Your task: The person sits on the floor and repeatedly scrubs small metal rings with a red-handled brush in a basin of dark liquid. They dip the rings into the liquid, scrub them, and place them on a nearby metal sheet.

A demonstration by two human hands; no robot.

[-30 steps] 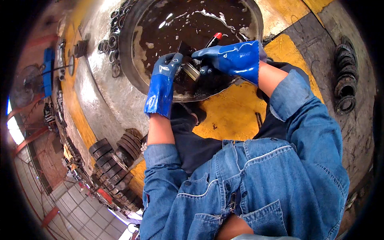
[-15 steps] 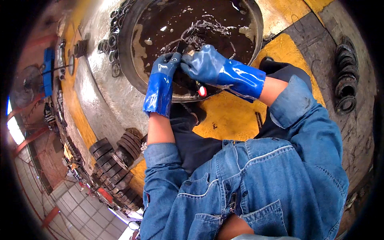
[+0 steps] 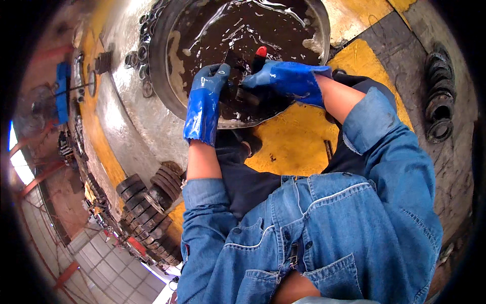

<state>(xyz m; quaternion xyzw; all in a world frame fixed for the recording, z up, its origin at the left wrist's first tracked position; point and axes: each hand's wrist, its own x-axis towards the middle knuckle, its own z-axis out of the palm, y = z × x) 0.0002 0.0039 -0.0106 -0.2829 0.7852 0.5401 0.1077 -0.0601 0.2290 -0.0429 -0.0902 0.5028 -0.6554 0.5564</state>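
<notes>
My left hand (image 3: 208, 78), in a long blue rubber glove, is closed at the near left side of a round metal basin (image 3: 161, 71). Its fingers hold a dark, flat-looking part (image 3: 234, 60), whose exact kind I cannot make out against the dark liquid (image 3: 217, 35). Beside it my right hand (image 3: 266, 78), gloved alike, is closed around a short tool with a red-tipped dark handle (image 3: 260, 52). The tool's dark, blocky other end (image 3: 247, 96) shows below the fingers, toward me. Both hands are above the liquid, a small gap between them.
Several small metal rings (image 3: 143, 52) lie left of the basin. Dark ring-shaped parts (image 3: 438, 109) form a row on the floor at the right. Stacked dark discs (image 3: 139, 200) stand at the lower left. Yellow floor paint (image 3: 288, 142) shows between my legs.
My right hand has turned and moved slightly right, away from my left hand. The tool's red tip has swung from the near side to the far side. Streaks on the liquid have shifted.
</notes>
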